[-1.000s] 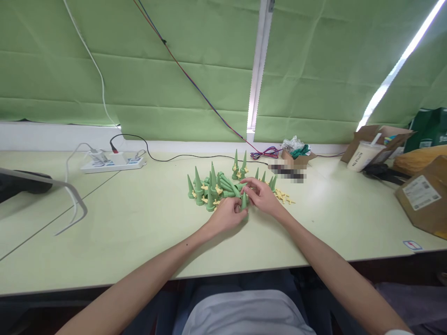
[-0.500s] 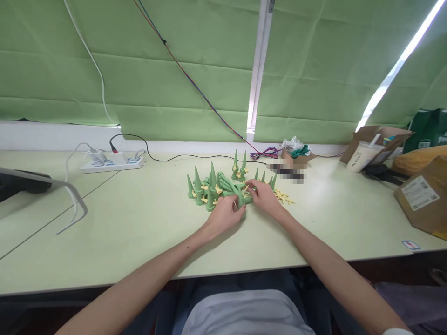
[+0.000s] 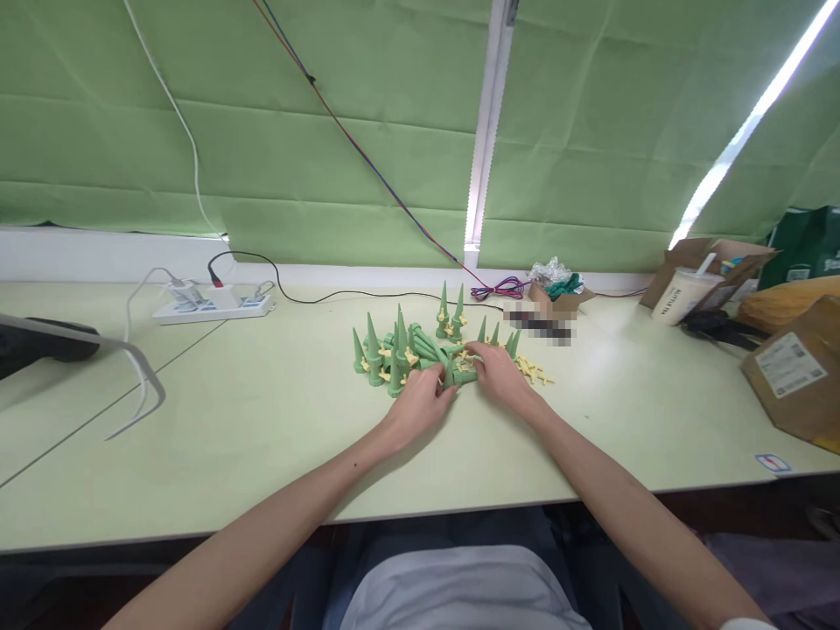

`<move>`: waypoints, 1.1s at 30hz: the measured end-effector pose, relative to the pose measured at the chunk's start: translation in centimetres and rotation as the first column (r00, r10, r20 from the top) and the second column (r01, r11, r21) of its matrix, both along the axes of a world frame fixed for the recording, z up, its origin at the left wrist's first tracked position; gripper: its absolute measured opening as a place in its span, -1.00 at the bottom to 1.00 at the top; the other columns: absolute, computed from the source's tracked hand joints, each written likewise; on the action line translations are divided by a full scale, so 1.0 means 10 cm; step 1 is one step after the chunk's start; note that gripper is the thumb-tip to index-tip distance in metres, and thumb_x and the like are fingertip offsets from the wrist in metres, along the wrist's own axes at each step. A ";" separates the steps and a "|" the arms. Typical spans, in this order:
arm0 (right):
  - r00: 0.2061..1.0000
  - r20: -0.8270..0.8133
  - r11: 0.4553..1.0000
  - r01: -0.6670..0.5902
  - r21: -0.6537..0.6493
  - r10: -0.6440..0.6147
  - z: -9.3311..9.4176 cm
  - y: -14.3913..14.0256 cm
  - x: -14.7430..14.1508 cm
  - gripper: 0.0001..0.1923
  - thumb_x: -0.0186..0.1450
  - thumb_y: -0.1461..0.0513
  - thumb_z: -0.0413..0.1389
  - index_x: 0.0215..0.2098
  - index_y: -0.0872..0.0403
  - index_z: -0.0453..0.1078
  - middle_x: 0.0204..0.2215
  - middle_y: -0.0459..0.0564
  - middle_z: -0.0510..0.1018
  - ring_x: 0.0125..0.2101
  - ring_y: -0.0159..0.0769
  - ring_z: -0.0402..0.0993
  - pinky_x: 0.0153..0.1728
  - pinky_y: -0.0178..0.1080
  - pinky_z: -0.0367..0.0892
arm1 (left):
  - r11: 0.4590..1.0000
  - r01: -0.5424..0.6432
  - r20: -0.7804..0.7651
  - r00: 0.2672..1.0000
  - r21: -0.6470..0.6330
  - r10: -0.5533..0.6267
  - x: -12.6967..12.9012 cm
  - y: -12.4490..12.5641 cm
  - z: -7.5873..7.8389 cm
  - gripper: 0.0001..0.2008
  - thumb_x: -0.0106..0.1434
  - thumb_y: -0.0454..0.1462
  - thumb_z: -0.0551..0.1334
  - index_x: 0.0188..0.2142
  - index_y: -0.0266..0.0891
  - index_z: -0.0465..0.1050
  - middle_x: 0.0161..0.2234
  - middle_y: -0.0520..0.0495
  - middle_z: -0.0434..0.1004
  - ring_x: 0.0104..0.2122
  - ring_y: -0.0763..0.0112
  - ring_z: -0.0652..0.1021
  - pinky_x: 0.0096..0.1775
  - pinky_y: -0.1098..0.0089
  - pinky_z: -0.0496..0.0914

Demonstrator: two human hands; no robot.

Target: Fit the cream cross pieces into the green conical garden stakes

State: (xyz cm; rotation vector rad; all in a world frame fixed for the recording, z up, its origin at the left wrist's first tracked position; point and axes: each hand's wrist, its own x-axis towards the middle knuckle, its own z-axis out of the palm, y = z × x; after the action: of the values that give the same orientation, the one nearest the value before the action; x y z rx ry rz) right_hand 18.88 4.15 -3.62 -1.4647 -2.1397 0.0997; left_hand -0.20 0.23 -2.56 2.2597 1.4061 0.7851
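My left hand (image 3: 421, 401) has its thumb and fingers closed round a green cone-shaped spike (image 3: 449, 374) at the front of a cluster of green plastic parts. Just to the right, my right hand (image 3: 497, 369) bends its fingers down over small yellow branched pieces (image 3: 465, 359); what its fingertips pinch is too small to make out. Upright green spikes with yellow pieces on them (image 3: 372, 350) stand left of my left hand. Green rods (image 3: 425, 344) lie in a heap behind it. More spikes (image 3: 482, 331) rise behind my right hand, and loose yellow pieces (image 3: 535, 372) lie beside it.
Two spikes (image 3: 444, 313) stand at the back of the cluster. A power strip (image 3: 213, 306) with cables lies far left. Toward the right are a small open box (image 3: 562, 299), a drink cup (image 3: 682, 296) and a cardboard package (image 3: 797, 372). The table's front edge (image 3: 452, 514) runs below my forearms.
My left hand has lowered slightly with the green spike, which now sits closer to the table. My right hand has shifted a little, its fingertips lower among the yellow pieces.
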 end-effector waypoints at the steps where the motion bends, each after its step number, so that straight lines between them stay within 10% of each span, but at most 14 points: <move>1: 1.000 0.012 1.000 0.003 -0.003 -0.003 0.00 -0.01 0.00 -0.54 0.22 0.49 -0.06 0.05 0.14 0.36 -0.07 0.12 0.56 -0.06 -0.19 0.47 -0.04 -0.26 0.27 | 1.000 0.002 0.003 1.000 -0.006 -0.002 0.00 0.00 0.01 -0.79 0.27 -0.17 0.13 -0.44 -0.19 0.20 -0.52 0.00 0.38 -0.49 0.34 0.42 -0.49 0.41 0.17; 33: 0.999 0.020 0.997 0.034 -0.075 -0.032 0.02 0.00 0.01 -0.62 0.24 0.46 -0.06 -0.03 0.14 0.38 -0.18 0.08 0.56 -0.12 -0.24 0.45 -0.07 -0.29 0.23 | 0.999 -0.035 0.339 0.940 0.040 0.019 0.10 -0.14 0.16 -0.72 0.26 -0.05 0.16 -0.29 -0.14 0.10 -0.63 0.18 0.24 -0.63 0.48 0.29 -0.52 0.45 0.16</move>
State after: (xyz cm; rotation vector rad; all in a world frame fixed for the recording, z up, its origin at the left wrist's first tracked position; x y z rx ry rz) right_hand 18.99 4.10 -3.42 -1.5489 -2.1468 0.1573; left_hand 0.85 -1.18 -0.93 2.0163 1.2673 1.1628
